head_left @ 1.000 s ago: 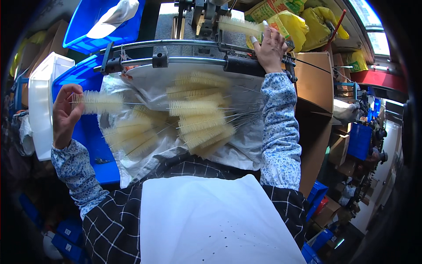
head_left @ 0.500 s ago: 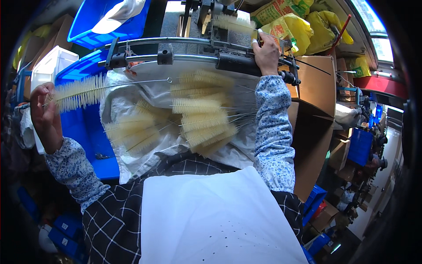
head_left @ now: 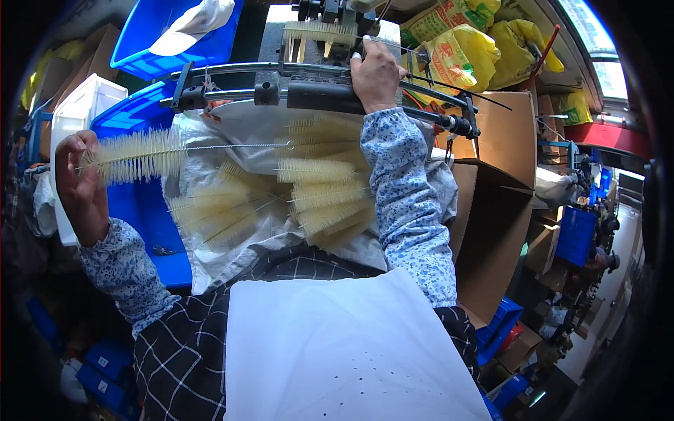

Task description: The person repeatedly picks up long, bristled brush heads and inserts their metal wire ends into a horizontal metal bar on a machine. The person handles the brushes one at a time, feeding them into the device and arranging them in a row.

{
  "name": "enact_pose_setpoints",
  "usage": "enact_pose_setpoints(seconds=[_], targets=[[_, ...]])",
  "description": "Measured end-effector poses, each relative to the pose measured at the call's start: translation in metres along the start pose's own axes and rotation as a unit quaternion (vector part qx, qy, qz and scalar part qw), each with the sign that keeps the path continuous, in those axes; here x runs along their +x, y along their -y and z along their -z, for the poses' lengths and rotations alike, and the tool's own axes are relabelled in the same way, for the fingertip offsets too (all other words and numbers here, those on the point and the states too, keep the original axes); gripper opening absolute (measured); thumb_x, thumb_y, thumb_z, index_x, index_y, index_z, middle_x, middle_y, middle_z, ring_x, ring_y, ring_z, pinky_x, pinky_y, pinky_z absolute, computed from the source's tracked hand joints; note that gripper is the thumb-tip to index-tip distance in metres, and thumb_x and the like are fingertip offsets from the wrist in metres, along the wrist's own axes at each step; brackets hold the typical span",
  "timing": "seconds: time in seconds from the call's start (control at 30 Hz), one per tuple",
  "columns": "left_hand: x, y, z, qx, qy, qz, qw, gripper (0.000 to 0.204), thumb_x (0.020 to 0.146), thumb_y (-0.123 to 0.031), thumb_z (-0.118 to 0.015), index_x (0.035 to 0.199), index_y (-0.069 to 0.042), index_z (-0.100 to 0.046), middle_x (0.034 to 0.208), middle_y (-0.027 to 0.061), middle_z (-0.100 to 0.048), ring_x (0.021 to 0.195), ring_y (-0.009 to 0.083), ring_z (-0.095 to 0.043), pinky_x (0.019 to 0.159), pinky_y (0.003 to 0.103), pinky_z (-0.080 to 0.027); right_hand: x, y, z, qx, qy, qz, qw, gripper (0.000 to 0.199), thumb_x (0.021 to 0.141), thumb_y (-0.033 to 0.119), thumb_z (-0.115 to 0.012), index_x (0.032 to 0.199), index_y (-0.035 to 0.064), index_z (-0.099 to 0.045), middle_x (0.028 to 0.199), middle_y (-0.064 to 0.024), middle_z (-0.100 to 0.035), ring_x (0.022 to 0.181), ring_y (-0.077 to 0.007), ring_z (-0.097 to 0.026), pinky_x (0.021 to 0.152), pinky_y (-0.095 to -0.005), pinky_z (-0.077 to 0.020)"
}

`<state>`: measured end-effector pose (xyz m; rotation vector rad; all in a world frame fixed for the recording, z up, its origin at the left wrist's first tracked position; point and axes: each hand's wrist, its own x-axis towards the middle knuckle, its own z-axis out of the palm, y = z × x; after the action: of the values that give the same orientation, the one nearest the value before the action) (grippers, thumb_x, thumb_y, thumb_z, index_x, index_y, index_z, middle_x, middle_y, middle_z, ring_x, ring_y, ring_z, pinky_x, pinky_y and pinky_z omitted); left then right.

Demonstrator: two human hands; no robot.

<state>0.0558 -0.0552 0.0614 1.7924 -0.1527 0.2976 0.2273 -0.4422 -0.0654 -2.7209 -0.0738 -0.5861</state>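
Observation:
My left hand is closed around the tip end of a bristle brush, whose pale bristles ring a twisted wire. That wire stem points right, ending in a small loop above the pile. At the far side, my right hand is curled over the sliding carriage of a rail-mounted machine, its fingertips close to a wire. A second bristle brush lies across the machine beside those fingers. Several more brushes lie fanned out on a white sack cloth between my arms; my right sleeve hides some stems.
Blue bins stand at the left, with a white cap on the upper one. An open cardboard box is at the right, and yellow sacks sit behind it. Steel rails span the far side. White cloth covers my lap.
My right hand and the carriage have slid left along the rails, and the brush on the machine has shifted left too. My left hand has moved slightly right with its brush.

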Motion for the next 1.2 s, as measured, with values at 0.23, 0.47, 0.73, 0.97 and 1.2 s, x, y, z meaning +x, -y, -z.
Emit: enact_pose_setpoints(seconds=[0.23,0.47,0.73,0.97,1.2], targets=[[0.007,-0.002,-0.008,-0.006,0.019,-0.021,1.000,0.039,0.069,-0.008,-0.050,0.107,-0.007,-0.044,0.101,0.0105,-0.040,0.093,0.0161,-0.043,0.082,0.025,-0.039,-0.003,0.006,-0.006,-0.014,-0.010,0.013,1.000,0.032,0.073,0.016,-0.058,0.104,0.0073,-0.059,0.091,-0.0071,-0.058,0.086,-0.0244,-0.057,0.071,-0.0419,-0.0365],[0.000,0.004,0.000,-0.041,-0.016,0.000,0.999,0.037,0.068,-0.007,-0.050,0.104,-0.007,-0.043,0.098,0.0094,-0.039,0.093,0.0164,-0.044,0.084,0.025,-0.040,-0.001,-0.053,0.007,0.009,0.016,-0.012,1.000,0.033,0.075,0.020,-0.057,0.106,0.0079,-0.058,0.102,-0.0082,-0.058,0.094,-0.0258,-0.056,0.079,-0.0429,-0.0372],[0.004,0.003,-0.014,-0.026,-0.002,-0.005,1.000,0.037,0.069,-0.009,-0.051,0.105,-0.007,-0.044,0.100,0.0100,-0.041,0.095,0.0174,-0.044,0.086,0.026,-0.039,0.018,-0.132,0.044,0.075,0.091,-0.025,0.993,0.027,0.077,0.018,-0.055,0.101,0.0059,-0.061,0.097,-0.0147,-0.059,0.091,-0.0309,-0.056,0.081,-0.0355,-0.0431],[0.027,0.003,-0.074,-0.082,0.097,-0.003,0.992,0.032,0.072,-0.011,-0.051,0.104,-0.006,-0.047,0.095,0.0072,-0.046,0.090,0.0142,-0.045,0.080,0.025,-0.037,0.032,-0.170,0.062,-0.202,0.044,0.167,0.964,0.021,0.084,0.022,-0.052,0.100,0.0145,-0.062,0.099,-0.0066,-0.060,0.093,-0.0280,-0.052,0.082,-0.0347,-0.0409],[0.034,0.011,-0.131,-0.187,0.136,0.060,0.971,0.026,0.075,-0.008,-0.055,0.100,-0.008,-0.050,0.093,0.0023,-0.049,0.082,0.0079,-0.050,0.071,0.022,-0.043,-0.011,-0.138,0.159,0.286,0.317,-0.053,0.903,0.031,0.084,0.021,-0.057,0.108,0.0019,-0.056,0.103,-0.0107,-0.057,0.089,-0.0170,-0.056,0.076,-0.0283,-0.0452]])
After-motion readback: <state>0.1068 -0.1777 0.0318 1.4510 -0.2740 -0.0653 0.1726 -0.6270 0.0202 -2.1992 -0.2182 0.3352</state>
